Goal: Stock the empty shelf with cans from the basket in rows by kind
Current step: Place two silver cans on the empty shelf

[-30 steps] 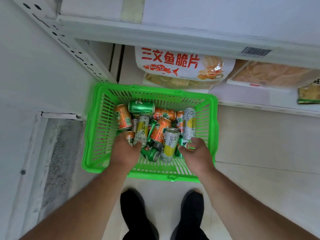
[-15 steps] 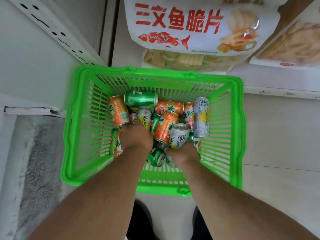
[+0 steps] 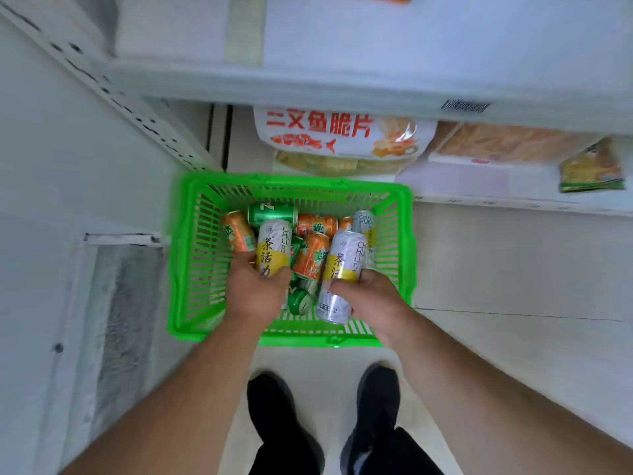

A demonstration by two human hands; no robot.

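A green plastic basket [image 3: 191,269] sits on the floor below me with several cans inside: orange cans [image 3: 310,257], green cans [image 3: 272,213] and a silver-and-yellow tea can [image 3: 363,222] at the back right. My left hand [image 3: 255,293] grips a silver-and-yellow tea can [image 3: 274,243], raised above the pile. My right hand [image 3: 371,298] grips a second tea can [image 3: 340,269] of the same kind, also lifted. A white shelf board [image 3: 342,87] runs across the top of the view.
A large snack bag with red lettering [image 3: 342,138] lies on the lowest shelf behind the basket, with other packets [image 3: 513,145] and a green-edged packet [image 3: 591,169] to its right. A perforated shelf upright [image 3: 137,111] stands left. My black shoes [image 3: 274,416] stand just in front of the basket.
Both hands were down among the cans; now each has lifted a silver-and-yellow tea can out of the pile. The view has tilted up and back, showing the shelf board above.
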